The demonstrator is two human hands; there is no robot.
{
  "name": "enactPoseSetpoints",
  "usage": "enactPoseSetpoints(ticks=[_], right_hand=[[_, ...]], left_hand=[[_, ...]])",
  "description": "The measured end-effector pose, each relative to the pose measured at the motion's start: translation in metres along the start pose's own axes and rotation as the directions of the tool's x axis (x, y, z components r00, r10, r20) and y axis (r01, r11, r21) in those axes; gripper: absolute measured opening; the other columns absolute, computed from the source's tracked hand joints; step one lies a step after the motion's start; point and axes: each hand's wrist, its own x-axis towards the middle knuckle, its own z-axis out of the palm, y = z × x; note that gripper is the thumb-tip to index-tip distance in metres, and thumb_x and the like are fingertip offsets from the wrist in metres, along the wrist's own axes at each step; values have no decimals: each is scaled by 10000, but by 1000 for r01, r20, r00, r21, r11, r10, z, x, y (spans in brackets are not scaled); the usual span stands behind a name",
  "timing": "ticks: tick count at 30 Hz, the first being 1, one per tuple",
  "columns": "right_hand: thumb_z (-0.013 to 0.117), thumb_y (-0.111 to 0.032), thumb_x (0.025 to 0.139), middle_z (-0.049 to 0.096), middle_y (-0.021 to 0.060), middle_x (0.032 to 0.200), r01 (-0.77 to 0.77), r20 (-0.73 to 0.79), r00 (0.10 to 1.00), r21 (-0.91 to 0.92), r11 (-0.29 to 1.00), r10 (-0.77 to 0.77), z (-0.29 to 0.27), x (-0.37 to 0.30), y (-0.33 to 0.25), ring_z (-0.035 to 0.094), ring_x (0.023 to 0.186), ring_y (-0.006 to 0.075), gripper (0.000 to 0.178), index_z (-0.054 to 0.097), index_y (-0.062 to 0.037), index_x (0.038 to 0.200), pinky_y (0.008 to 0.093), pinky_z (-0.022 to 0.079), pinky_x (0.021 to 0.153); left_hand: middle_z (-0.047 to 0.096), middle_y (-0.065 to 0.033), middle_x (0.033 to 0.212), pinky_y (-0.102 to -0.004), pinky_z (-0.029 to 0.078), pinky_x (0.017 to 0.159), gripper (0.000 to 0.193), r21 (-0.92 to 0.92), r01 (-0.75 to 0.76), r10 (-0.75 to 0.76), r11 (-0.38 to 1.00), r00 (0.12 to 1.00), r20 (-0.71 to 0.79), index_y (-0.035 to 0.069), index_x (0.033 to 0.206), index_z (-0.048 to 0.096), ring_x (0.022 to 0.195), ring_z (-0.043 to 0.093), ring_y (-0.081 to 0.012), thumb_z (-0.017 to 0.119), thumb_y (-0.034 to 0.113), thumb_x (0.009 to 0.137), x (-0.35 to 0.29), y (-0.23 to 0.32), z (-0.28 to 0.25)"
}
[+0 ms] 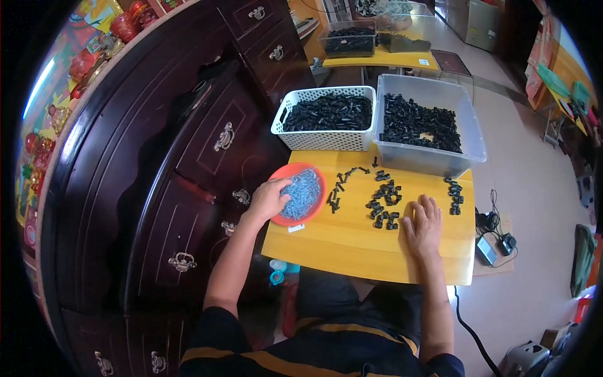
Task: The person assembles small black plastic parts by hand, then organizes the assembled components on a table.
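At the table's left edge, a round orange-red bowl holds a heap of thin silvery metal pins or screws. My left hand reaches over the bowl's left rim, its fingers curled in at the heap; what they grip is hidden. On the right part of the table my right hand lies flat, fingers stretched out, holding nothing. Between the hands are a cluster of small black plastic clips and a line of narrow black plastic pieces. More black clips form a column beyond my right hand.
A white perforated basket and a clear plastic bin, both full of black parts, stand at the back of the yellow table. A dark wooden cabinet borders the left. Cables and small devices lie on the right floor.
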Motion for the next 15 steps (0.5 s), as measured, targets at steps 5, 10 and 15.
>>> enactPoseSetpoints(ticks=[5,10,15], right_hand=[[679,-274,918,460,194,1515,-4,-7,1000,-4,1000,4,1,-1,1,367,1445,412,453,593,-93,1324,559,254,1208],[680,-270,917,461,199,1514,-7,-13,1000,-1,1000,7,0,0,0,376,1439,412,442,603,-90,1312,556,266,1204],[678,-278,912,463,200,1513,-9,-9,1000,-8,1000,9,-1,0,2,375,1440,411,451,603,-85,1314,558,269,1200]], left_hand=[[719,-133,958,-423,558,814,266,58,44,-46,997,998,39,82,1069,704,907,703,-334,757,87,809,7,-7,1],[699,-135,834,-362,563,699,232,-114,-25,9,993,989,-147,49,1027,704,737,706,-270,732,15,799,2,-17,8],[708,-101,825,-282,552,687,207,-255,3,-50,967,983,-179,5,1030,696,717,693,-145,735,14,827,4,-8,0]])
